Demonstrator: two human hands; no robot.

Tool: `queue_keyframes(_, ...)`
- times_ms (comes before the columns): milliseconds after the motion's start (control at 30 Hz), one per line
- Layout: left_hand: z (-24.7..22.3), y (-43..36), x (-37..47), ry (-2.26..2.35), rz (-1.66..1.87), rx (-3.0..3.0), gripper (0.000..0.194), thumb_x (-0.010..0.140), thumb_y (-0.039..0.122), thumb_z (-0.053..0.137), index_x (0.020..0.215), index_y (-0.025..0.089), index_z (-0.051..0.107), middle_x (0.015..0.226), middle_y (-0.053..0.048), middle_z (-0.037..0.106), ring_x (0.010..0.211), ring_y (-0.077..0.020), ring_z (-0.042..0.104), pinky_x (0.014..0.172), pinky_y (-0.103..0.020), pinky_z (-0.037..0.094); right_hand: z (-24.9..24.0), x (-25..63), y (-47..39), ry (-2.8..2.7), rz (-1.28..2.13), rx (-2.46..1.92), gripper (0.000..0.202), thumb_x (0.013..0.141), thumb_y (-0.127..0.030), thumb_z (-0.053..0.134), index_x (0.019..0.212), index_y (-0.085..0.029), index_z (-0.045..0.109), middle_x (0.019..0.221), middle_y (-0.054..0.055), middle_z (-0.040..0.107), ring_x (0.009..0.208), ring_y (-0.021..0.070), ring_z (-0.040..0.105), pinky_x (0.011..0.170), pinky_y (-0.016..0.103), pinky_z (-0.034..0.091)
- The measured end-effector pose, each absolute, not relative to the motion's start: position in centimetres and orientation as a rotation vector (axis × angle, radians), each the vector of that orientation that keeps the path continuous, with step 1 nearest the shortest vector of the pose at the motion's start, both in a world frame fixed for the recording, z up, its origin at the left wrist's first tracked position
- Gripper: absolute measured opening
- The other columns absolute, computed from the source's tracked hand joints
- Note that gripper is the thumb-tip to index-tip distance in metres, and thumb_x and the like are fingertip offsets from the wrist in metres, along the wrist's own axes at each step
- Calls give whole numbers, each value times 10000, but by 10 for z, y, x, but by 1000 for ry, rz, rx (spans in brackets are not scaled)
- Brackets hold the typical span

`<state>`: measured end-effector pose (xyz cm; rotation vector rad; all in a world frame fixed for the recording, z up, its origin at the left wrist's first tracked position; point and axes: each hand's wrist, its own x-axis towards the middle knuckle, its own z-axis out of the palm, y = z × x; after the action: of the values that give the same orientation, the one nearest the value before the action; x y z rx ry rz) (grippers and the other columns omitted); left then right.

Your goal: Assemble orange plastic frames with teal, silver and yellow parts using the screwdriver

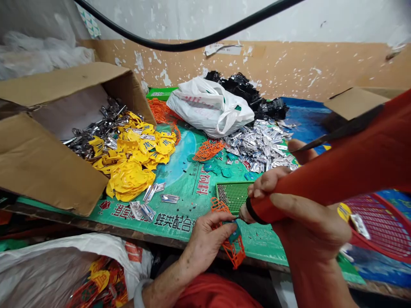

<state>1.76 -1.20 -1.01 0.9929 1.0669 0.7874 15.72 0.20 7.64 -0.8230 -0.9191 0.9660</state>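
My left hand (pixel 205 239) pinches an orange openwork plastic frame (pixel 236 253) with a teal plastic piece (pixel 236 233) on it, just off the table's front edge. My right hand (pixel 302 218) is wrapped around a red electric screwdriver (pixel 337 167) with a black ring near its front and a black lever along its side. Its front end points down-left at the frame; fingers hide the tip, so contact cannot be made out. Behind both hands lies a green tray (pixel 236 194) with many small metal screws at its left side.
Yellow plastic pieces (pixel 138 154) spill from a cardboard box (pixel 41 158) at left. A white plastic bag (pixel 208 107), silvery parts (pixel 260 143) and black parts (pixel 244 90) lie behind. A red basket (pixel 382 231) stands right. A black cable (pixel 186 45) hangs overhead.
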Motion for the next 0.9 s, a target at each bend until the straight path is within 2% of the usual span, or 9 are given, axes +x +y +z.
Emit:
queue_keyframes(200,-10,-12,19,1048,762,946,169,722,324,700,755,174,770,749,-30,669,701,-173,543,706,-294,420,76,158,1,-920,980,-853,164,569,-105,705,668,-225,654,644,-14,602,554,157,586,483,322,525)
queue_keyframes(367,-12,-11,19,1066,771,953,161,719,326,687,739,188,768,776,-34,675,755,-192,547,724,-294,418,78,159,-2,-934,972,-838,319,606,-102,697,867,-280,649,669,-31,604,569,169,604,434,298,510)
queue_keyframes(433,-12,-11,19,1065,770,961,156,723,330,685,726,194,763,775,-34,674,766,-198,549,728,-296,422,78,159,-3,-944,976,-836,339,615,-103,694,892,-291,643,671,-34,598,575,170,602,432,296,511)
queue_keyframes(767,-9,-12,19,1053,770,1074,174,768,320,648,752,193,765,831,-50,699,828,-230,579,794,-328,434,73,160,-2,-950,1010,-851,178,604,-132,726,726,-248,669,670,-11,596,575,169,595,459,315,527)
queue_keyframes(900,-6,-12,19,1036,768,1124,177,777,309,632,742,195,762,816,-49,691,834,-236,584,802,-333,432,74,159,-3,-932,1014,-874,195,591,-129,720,735,-252,673,670,-13,596,573,166,594,432,295,508)
